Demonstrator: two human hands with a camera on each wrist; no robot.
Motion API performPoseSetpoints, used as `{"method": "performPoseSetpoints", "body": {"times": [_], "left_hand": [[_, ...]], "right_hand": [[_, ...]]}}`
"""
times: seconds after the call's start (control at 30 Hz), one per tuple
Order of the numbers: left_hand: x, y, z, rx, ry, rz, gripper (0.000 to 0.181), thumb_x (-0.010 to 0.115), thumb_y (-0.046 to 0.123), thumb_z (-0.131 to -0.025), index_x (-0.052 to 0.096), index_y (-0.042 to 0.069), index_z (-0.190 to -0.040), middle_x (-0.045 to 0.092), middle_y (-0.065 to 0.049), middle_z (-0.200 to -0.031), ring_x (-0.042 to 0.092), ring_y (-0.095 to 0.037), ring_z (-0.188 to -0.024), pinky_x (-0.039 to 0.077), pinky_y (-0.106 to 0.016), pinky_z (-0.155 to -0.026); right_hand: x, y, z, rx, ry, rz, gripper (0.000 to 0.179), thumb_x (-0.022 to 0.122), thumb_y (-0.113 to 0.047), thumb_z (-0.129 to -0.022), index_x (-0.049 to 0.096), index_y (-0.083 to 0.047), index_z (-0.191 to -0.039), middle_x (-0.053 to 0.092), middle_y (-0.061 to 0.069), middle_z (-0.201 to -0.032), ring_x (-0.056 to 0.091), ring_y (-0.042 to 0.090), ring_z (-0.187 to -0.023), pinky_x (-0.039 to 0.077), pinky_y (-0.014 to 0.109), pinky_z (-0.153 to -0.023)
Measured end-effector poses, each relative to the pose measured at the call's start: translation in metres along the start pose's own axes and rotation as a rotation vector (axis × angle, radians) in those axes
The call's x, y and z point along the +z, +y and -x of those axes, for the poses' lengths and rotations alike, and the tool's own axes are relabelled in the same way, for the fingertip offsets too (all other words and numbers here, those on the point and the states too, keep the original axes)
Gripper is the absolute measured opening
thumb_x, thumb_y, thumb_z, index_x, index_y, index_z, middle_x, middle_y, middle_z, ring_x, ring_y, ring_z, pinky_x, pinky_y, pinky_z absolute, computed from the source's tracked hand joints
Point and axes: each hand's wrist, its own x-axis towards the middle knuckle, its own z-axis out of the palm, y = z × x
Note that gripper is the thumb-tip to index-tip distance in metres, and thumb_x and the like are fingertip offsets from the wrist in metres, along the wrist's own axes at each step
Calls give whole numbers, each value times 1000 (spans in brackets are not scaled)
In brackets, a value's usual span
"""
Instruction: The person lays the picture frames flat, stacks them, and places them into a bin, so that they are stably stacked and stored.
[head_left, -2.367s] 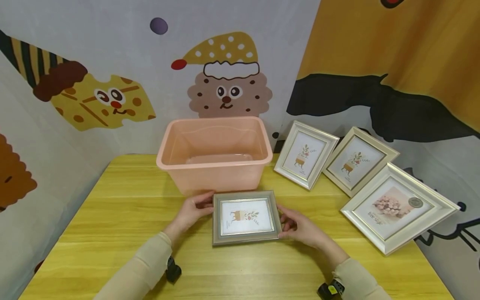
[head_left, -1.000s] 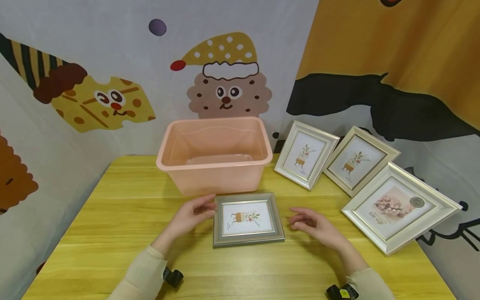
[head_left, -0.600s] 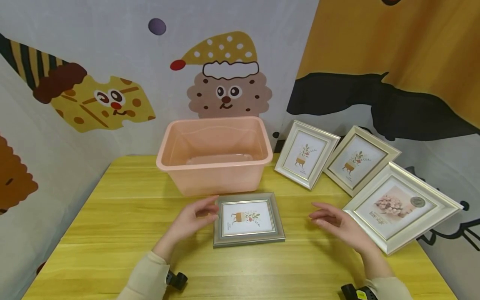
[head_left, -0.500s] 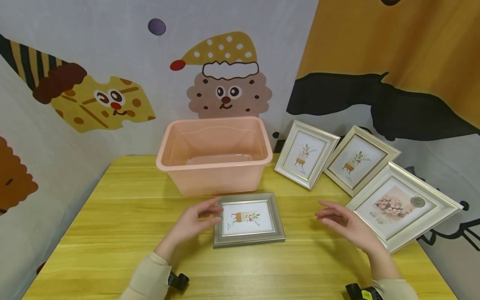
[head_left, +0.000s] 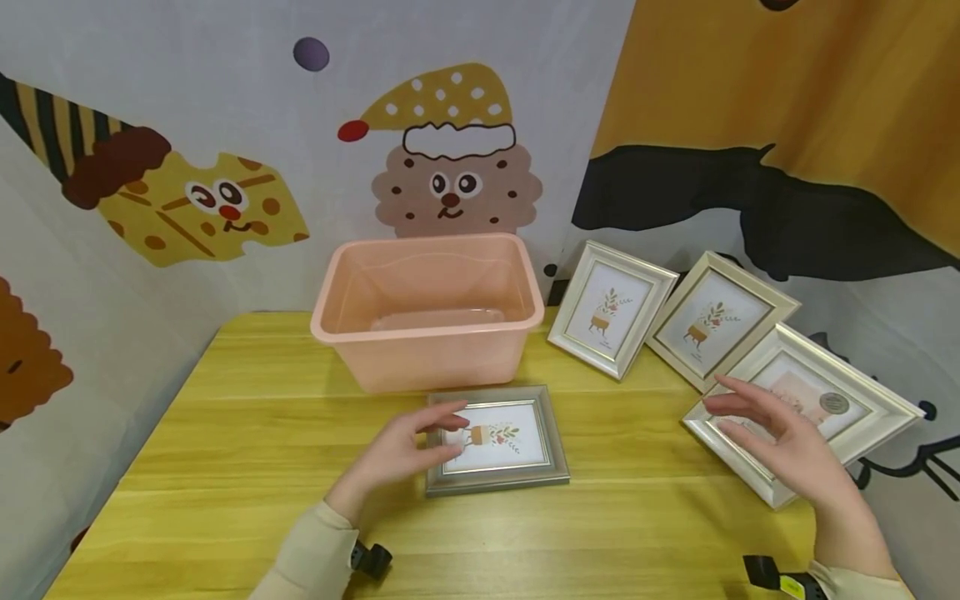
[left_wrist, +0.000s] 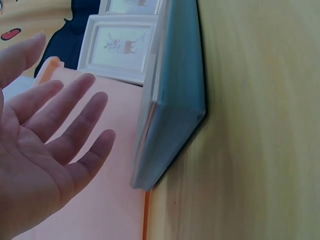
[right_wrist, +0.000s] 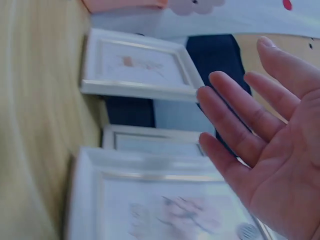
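A grey-green picture frame (head_left: 495, 482) lies flat on the table in front of the pink bin. Over its left end hovers my left hand (head_left: 397, 454), fingers spread and holding nothing; the left wrist view shows the palm apart from the picture frame's edge (left_wrist: 175, 115). On the right, my right hand (head_left: 795, 446) is in the air in front of a large cream picture frame (head_left: 862, 367) with a blossom picture, covering part of it. In the right wrist view its fingers (right_wrist: 230, 117) are extended, with nothing between them.
A pink plastic bin (head_left: 427, 358) stands at the table's back. To its right, a white picture frame (head_left: 577, 283) and a beige picture frame (head_left: 757, 292) lean upright near the large one. Behind them hangs a cartoon-printed cloth (head_left: 262, 67). The yellow wood-grain table (head_left: 225, 433) has an edge at the left.
Both hands had held the grey-green picture frame's ends and let go. The right hand has moved right to the large cream picture frame; the left hand has drifted slightly right over the flat one.
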Motion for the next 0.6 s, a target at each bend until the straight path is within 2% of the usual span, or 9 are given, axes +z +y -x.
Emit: {"method": "performPoseSetpoints", "body": {"times": [0.07,0.17,0.23,0.27,0.33,0.43,0.47,0.5,0.6], "left_hand": [[3,1,-2,17,-3,-2,57,73,18,-91,52,8,-143,68,-9,-122,63,-33,-110,49,-53,-95],[8,1,-6,49,-14,9,57,73,17,-91,52,6,-143,68,-13,-121,63,-34,-111,48,-54,-97],[11,2,-8,56,-23,12,57,73,18,-92,51,5,-143,68,-14,-121,63,-34,-111,48,-54,-97],[12,2,-9,54,-27,13,57,73,20,-92,52,6,-143,68,-14,-121,63,-32,-112,48,-54,-97],[15,3,-11,49,-33,16,58,73,22,-91,52,8,-144,68,-13,-121,63,-30,-113,48,-54,-97],[19,5,-14,61,-30,17,59,74,22,-91,52,9,-144,69,-11,-122,63,-28,-113,48,-52,-97],[20,5,-16,67,-28,21,59,74,21,-91,52,9,-144,69,-10,-122,63,-29,-112,48,-52,-97],[21,6,-17,75,-25,23,58,74,19,-91,52,9,-144,69,-10,-122,64,-29,-112,49,-51,-97],[24,8,-22,104,-16,27,58,74,16,-91,52,8,-143,69,-10,-121,64,-29,-111,49,-49,-97]], "right_hand": [[-10,-2,1,11,54,26,59,65,10,-90,48,-4,-145,68,-8,-113,58,-5,-106,42,5,-86],[-22,-4,5,49,140,61,61,66,9,-90,47,-6,-146,65,-18,-113,54,-7,-107,40,5,-86],[-29,-5,8,74,186,87,62,65,8,-91,46,-8,-148,61,-24,-114,49,-8,-111,34,5,-93],[-33,-6,10,92,210,96,62,64,7,-92,45,-10,-149,59,-28,-113,46,-9,-115,29,10,-102],[-41,-7,14,94,258,110,63,62,8,-93,44,-11,-150,55,-32,-112,41,-10,-119,21,14,-108],[-55,-6,17,10,337,107,62,59,15,-91,45,-6,-148,55,-33,-114,41,-9,-121,12,22,-115],[-60,-5,18,-42,365,95,59,60,15,-91,47,-2,-146,57,-31,-115,44,-8,-121,13,24,-117],[-64,-4,18,-94,390,97,55,60,13,-92,47,1,-144,59,-29,-116,47,-7,-118,16,20,-115],[-76,2,20,-211,462,109,49,64,-10,-97,49,7,-140,60,-26,-119,52,-7,-115,20,24,-116]]}}
